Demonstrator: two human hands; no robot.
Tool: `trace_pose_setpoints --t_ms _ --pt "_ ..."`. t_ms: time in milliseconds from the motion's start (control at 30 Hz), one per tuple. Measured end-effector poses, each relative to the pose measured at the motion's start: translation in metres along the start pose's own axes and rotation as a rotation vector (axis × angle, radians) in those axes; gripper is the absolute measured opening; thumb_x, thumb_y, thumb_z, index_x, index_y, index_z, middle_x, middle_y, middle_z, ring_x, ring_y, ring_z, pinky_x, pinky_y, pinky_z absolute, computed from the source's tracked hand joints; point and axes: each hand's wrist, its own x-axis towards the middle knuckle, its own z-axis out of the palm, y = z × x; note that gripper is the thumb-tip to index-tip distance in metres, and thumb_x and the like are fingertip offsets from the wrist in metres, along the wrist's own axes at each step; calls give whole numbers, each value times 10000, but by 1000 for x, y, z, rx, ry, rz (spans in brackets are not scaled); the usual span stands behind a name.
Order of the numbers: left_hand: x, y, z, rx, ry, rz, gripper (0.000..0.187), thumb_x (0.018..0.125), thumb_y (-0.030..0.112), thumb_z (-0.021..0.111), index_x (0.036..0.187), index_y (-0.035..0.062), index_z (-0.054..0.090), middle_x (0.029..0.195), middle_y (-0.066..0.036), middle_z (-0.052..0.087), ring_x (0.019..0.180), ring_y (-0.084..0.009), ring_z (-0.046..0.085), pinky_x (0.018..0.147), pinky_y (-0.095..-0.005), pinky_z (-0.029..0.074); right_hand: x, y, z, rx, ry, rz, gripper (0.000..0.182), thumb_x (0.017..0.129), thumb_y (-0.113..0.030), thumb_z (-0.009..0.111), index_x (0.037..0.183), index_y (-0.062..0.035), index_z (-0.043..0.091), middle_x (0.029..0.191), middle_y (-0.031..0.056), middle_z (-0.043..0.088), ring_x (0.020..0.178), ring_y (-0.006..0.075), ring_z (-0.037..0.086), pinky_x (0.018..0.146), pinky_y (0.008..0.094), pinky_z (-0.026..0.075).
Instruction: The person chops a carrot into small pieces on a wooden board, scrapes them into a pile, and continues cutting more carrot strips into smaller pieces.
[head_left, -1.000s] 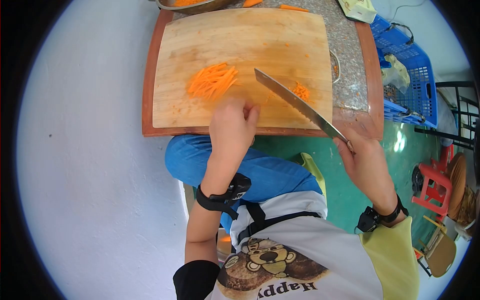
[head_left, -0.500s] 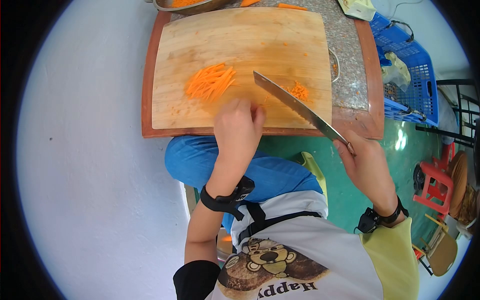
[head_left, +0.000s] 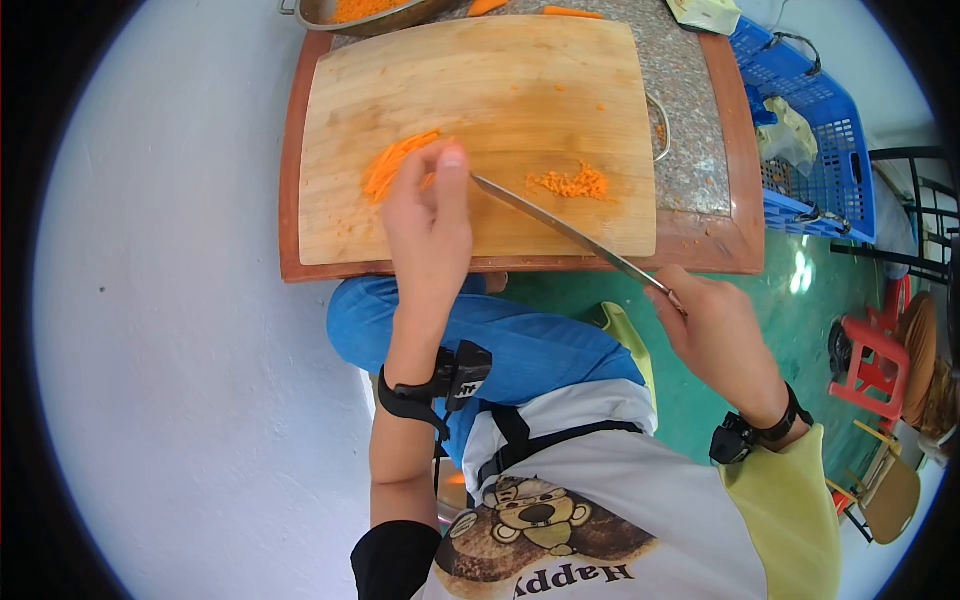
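Observation:
My left hand [head_left: 430, 215] is at the pile of carrot strips [head_left: 393, 165] on the left of the wooden cutting board [head_left: 480, 90], covering part of the pile. Its thumb and fingers are apart at the tips; whether a strip is between them is hidden. My right hand [head_left: 715, 325] is closed round the handle of a knife [head_left: 570, 234]. The blade slants up and left over the board, its tip just right of my left hand. Finely diced carrot [head_left: 580, 182] lies on the board above the blade.
A metal pan [head_left: 395, 17] with shredded carrot stands past the board's far left corner. Carrot pieces [head_left: 573, 12] lie behind the board. At the right are a blue crate [head_left: 835, 125] and a red stool [head_left: 872, 370]. A wall [head_left: 180, 300] is on the left.
My left hand has moved left and up to the strips. The knife has moved left with a flatter slant and its blade turned more edge-on. More diced carrot shows.

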Motion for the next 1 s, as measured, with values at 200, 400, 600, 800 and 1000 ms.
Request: trace_pose_setpoints --t_ms 200,400,600,800,1000 --pt "-2 -2 8 -73 -361 -138 361 975 320 456 908 6 619 827 -53 618 571 -67 498 513 -201 391 1 -6 4 -75 -2 -18 159 859 -119 583 815 -30 459 678 158 582 621 377 582 524 451 455" --pt "9 -7 8 -276 -214 -173 337 932 315 529 802 12 596 690 -10 548 547 -59 467 511 -209 373 11 -17 15 -144 10 -5 125 870 -124 558 842 -30 480 686 149 599 605 346 602 504 429 468" --pt "8 1 2 -219 -290 -139 380 931 336 527 725 18 558 611 2 504 530 -59 446 495 -218 350 8 -16 -1 -100 0 -4 118 872 -128 554 853 -27 496 690 158 600 623 358 599 530 450 463" --pt "1 2 5 -221 -319 -159 409 929 362 539 708 18 553 564 2 473 526 -58 439 490 -218 333 0 -13 -4 -101 17 -34 138 866 -130 573 825 -31 486 678 162 586 635 371 590 539 456 458" --pt "-1 -5 6 -186 -336 -162 406 931 359 533 716 16 559 569 7 472 528 -61 436 504 -220 343 -2 -11 4 -119 17 -37 160 867 -133 574 807 -36 462 663 155 579 616 368 590 518 444 460"
